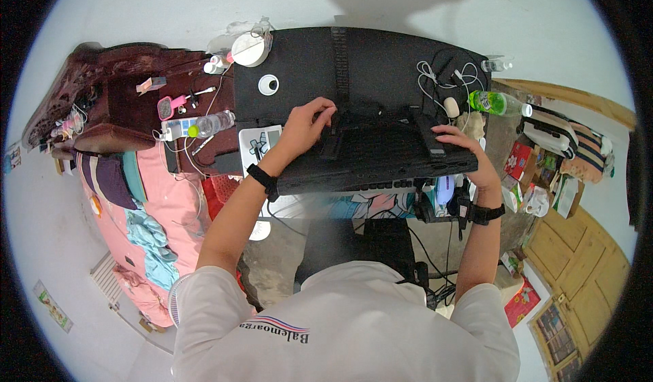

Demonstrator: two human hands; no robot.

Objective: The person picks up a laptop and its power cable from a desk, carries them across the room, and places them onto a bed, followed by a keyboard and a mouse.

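Observation:
A wide black flat device (380, 152), which looks like a monitor or a similar panel, lies over the front of the black desk (296, 50), with ports along its near edge. Two narrow black bars, a left bar (332, 145) and a right bar (429, 135), stand out from it. My left hand (308, 124) bends its fingers at the far end of the left bar; whether anything is pinched there is hidden. My right hand (464, 145) reaches over the device's right side, fingers apart beside the right bar. Part of a keyboard (393, 184) shows under the near edge.
White cables (428, 73) and a green-labelled bottle (497, 103) lie at the desk's right. A white round container (250, 50) and a tape roll (268, 84) sit at far left. A clear bottle (214, 123) lies on the side table. Behind stands a chair (352, 244).

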